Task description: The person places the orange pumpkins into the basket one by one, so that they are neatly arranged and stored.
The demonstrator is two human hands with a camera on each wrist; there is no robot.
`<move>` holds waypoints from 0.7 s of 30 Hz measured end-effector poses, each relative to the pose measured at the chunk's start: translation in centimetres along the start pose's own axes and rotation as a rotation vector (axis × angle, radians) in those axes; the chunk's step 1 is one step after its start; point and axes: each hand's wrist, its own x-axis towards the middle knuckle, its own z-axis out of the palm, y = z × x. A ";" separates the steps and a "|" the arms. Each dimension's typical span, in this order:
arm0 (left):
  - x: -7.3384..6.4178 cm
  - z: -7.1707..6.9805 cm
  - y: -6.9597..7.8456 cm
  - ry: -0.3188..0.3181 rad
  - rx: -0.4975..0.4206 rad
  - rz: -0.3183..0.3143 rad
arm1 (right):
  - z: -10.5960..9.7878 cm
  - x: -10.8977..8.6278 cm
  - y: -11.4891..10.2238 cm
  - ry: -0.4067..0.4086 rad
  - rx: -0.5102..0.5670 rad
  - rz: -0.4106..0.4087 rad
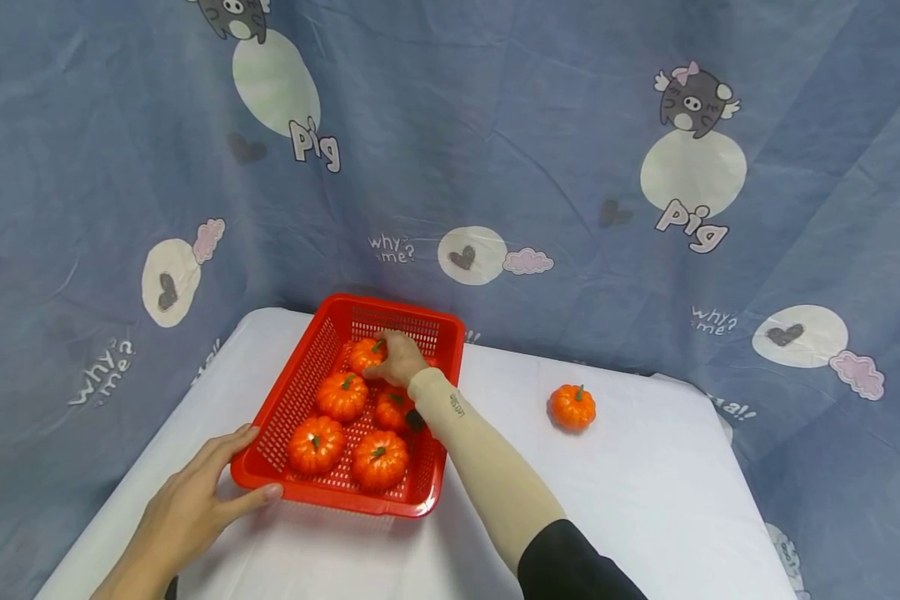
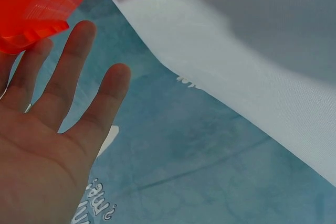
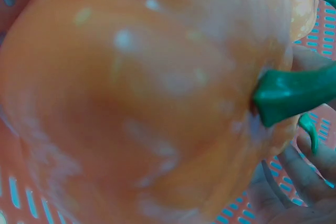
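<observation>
In the head view a red plastic basket [image 1: 348, 498] stands on the table with several small orange pumpkins in it. My right hand [image 1: 401, 360] reaches inside and grips the pumpkin [image 1: 364, 355] farthest back, thumb on its near side. Below that wrist sits another pumpkin [image 1: 392, 410], whose large surface [image 3: 142, 98] fills most of the right wrist view. My left hand [image 1: 191, 506] touches the basket's near left corner, its thumb along the front and its fingers at the left side. The left wrist view shows those fingers [image 2: 79, 51] straight and spread.
A single pumpkin [image 1: 572, 407] lies outside the basket, to the right on the white tabletop [image 1: 645, 483]. Blue cloth [image 1: 570, 167] with printed pigs hangs behind and beside the table. Three more pumpkins, one of them at the front [image 1: 380, 460], sit in the basket.
</observation>
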 end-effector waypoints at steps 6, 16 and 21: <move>0.1 -0.1 0.0 -0.011 0.004 -0.009 | -0.1 -0.2 -0.1 -0.003 -0.006 -0.023; 0.2 -0.1 0.2 -0.051 0.016 -0.040 | -0.4 -0.5 -0.3 -0.013 -0.011 -0.023; 0.1 -0.1 0.1 -0.021 0.009 -0.011 | -0.8 -0.8 -0.5 -0.027 -0.006 -0.023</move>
